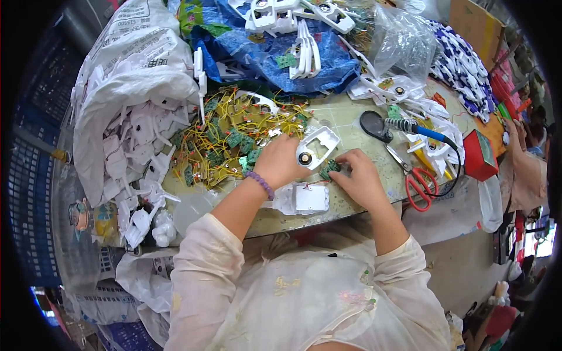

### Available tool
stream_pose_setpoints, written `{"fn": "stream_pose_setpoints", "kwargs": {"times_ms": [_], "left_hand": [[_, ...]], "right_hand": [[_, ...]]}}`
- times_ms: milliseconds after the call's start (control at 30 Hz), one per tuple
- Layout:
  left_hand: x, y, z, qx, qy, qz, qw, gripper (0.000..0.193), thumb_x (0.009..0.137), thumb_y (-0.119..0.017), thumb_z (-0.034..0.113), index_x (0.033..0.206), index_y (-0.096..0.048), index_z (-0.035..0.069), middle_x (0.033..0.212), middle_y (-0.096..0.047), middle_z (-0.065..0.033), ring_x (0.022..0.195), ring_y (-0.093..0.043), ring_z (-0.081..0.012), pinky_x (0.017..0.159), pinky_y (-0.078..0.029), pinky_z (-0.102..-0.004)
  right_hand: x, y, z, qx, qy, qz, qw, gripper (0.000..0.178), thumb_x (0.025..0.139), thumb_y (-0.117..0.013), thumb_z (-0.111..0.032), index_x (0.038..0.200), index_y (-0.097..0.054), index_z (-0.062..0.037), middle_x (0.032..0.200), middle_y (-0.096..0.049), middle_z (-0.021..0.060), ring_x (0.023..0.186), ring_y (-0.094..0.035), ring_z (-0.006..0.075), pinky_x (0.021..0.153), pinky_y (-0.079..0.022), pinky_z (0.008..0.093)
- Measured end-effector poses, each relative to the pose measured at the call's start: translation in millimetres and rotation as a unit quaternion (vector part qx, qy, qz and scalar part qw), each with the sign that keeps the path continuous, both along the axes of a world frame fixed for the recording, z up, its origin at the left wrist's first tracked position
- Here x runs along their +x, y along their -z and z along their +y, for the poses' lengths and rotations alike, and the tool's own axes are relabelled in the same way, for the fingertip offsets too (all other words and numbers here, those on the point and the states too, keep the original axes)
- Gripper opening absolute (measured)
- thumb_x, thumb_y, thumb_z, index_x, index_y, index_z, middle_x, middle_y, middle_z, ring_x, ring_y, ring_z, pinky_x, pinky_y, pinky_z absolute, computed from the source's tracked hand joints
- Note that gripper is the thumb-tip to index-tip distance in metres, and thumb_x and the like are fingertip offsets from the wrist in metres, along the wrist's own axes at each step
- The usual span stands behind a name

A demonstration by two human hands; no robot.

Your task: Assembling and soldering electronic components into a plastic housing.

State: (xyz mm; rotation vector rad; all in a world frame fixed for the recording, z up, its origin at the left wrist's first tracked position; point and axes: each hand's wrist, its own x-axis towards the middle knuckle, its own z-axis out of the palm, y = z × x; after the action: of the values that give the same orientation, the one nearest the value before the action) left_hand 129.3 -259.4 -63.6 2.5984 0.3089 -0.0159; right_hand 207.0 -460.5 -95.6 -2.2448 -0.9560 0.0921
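My left hand (pixel 281 159), with a purple bead bracelet (pixel 260 183) at its wrist, is closed at the edge of a white plastic housing (pixel 325 138) that has a round speaker-like part in it. Some of its fingers are hidden. Just to the right, my right hand (pixel 360 180) pinches a small green circuit board (pixel 329 169) between thumb and fingers, close to the housing. Below both hands a white box-shaped plastic piece (pixel 311 198) lies near the table's front edge. Beyond the left hand spreads a heap of yellow wires and green boards (pixel 222 137).
A soldering iron (pixel 430 133) rests by its dark stand (pixel 374 125) at the right, near red-handled scissors (pixel 419 186) and a red box (pixel 480 154). At the left, a white sack (pixel 132 88) spills white plastic parts (pixel 137 140). More housings lie on a blue bag (pixel 266 70).
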Motion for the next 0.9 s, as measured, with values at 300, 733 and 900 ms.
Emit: {"fn": "stream_pose_setpoints", "kwargs": {"times_ms": [300,733,900], "left_hand": [[-10.1,-3.7,-1.0,-0.032,-0.013,-0.088,0.996,0.029,0.072,-0.065,0.009,0.097,-0.053,0.003,0.087,-0.060,-0.0160,0.084,-0.060,-0.0344,0.073,-0.048,-0.0426],[-110.4,-6.6,-26.8,0.002,-0.114,-0.212,0.971,0.040,0.080,-0.057,0.001,0.119,-0.058,0.001,0.096,-0.053,-0.0161,0.085,-0.055,-0.0326,0.074,-0.047,-0.0395],[-125.1,-0.4,-43.6,-0.017,-0.135,-0.208,0.969,0.042,0.078,-0.064,0.005,0.120,-0.057,-0.001,0.099,-0.053,-0.0166,0.090,-0.056,-0.0322,0.075,-0.047,-0.0382]], "right_hand": [[-15.0,-3.2,7.7,0.229,0.073,0.260,0.935,0.030,0.078,-0.072,-0.005,0.104,-0.059,0.0007,0.081,-0.056,-0.0002,0.071,-0.051,0.0065,0.064,-0.045,0.0204],[-96.6,-2.7,19.1,0.230,-0.009,0.400,0.887,0.018,0.083,-0.071,-0.006,0.096,-0.060,0.0006,0.081,-0.061,0.0028,0.067,-0.055,0.0042,0.059,-0.046,0.0195],[-93.3,-0.9,22.5,0.142,-0.055,0.116,0.982,0.020,0.078,-0.073,-0.011,0.091,-0.063,0.0004,0.082,-0.062,0.0095,0.066,-0.060,0.0186,0.057,-0.048,0.0284]]}}
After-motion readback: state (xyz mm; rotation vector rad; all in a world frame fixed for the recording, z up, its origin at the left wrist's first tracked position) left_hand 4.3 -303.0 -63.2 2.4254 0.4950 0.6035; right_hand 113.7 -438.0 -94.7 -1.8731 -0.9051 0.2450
